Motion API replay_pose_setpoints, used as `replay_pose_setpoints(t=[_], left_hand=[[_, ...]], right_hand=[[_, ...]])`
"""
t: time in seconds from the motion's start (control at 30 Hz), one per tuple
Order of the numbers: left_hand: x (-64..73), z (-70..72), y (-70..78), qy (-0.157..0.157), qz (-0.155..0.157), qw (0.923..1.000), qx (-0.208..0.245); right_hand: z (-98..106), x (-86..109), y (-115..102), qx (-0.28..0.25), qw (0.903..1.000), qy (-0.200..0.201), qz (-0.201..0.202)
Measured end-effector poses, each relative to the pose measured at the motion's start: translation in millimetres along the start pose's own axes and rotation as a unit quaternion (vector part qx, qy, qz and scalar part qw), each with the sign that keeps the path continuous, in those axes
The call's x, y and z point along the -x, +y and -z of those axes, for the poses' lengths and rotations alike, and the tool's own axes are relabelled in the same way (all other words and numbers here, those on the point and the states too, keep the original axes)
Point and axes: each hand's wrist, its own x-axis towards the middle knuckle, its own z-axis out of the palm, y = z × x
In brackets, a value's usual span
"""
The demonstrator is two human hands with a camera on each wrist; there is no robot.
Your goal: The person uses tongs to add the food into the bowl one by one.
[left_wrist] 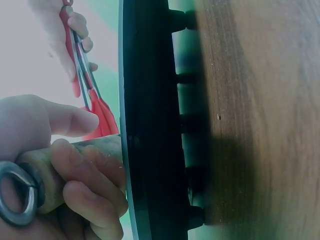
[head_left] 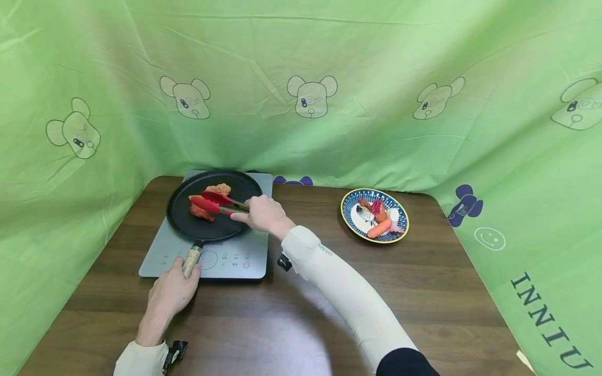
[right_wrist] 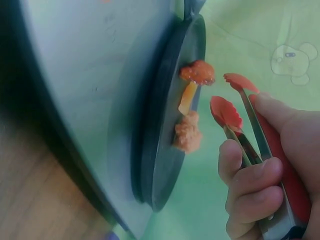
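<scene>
My left hand [head_left: 174, 284] grips the pale handle [head_left: 192, 260] of a flat black pan [head_left: 242, 188]. In the left wrist view, fingers wrap the handle beside its metal ring [left_wrist: 31, 197]. Red-tipped tongs [right_wrist: 227, 114] are held in my right hand [head_left: 267, 213] over the pan. Their two tips stand apart with nothing between them, clear of the food in the right wrist view. On the pan lie a reddish glazed piece [right_wrist: 199, 73], a yellow stick-shaped piece [right_wrist: 187, 99] and a rough golden-brown fried piece [right_wrist: 188, 134].
Under the pan is a grey induction cooktop [head_left: 160, 263] on the wooden table [head_left: 263, 324]. A blue-patterned plate [head_left: 347, 208] at the right bears a sausage [head_left: 379, 228] and several other food pieces. Green printed cloth [head_left: 254, 47] borders the table at the back and sides.
</scene>
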Motion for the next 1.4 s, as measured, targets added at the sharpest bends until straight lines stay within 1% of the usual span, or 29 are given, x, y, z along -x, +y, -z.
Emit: replay_pose_setpoints(t=[0.13, 0.47, 0.6, 0.73, 0.9, 1.07, 1.3, 1.4], left_hand=[[-1.5, 0.5, -0.3, 0.003, -0.004, 1.0000, -0.002], [-2.4, 0.5, -1.5, 0.001, -0.007, 1.0000, 0.000], [-2.9, 1.0, -1.4, 0.002, -0.007, 1.0000, -0.001], [-1.8, 1.1, -1.1, 0.002, -0.005, 1.0000, -0.001], [-0.8, 1.3, -0.9, 0.001, -0.004, 1.0000, -0.001], [-1.0, 2.5, -0.2, 0.005, -0.004, 1.0000, 0.000], [-0.9, 1.7, 0.3, 0.006, -0.007, 1.0000, 0.002], [-0.5, 1.2, 0.1, 0.003, -0.005, 1.0000, 0.004]], right_hand=[[6, 3.6, 8, 0.011, 0.9999, 0.006, -0.006], [22, 16.2, 35, -0.008, 0.9992, 0.029, -0.026], [27, 21.1, 50, -0.002, 0.9983, 0.047, -0.035], [34, 28.2, 69, 0.004, 0.9974, 0.055, -0.045], [45, 38.0, 91, 0.005, 0.9966, 0.064, -0.051], [56, 46.3, 109, 0.009, 0.9957, 0.073, -0.055], [66, 60.6, 133, 0.015, 0.9952, 0.080, -0.056], [70, 68.8, 143, 0.013, 0.9944, 0.084, -0.062]])
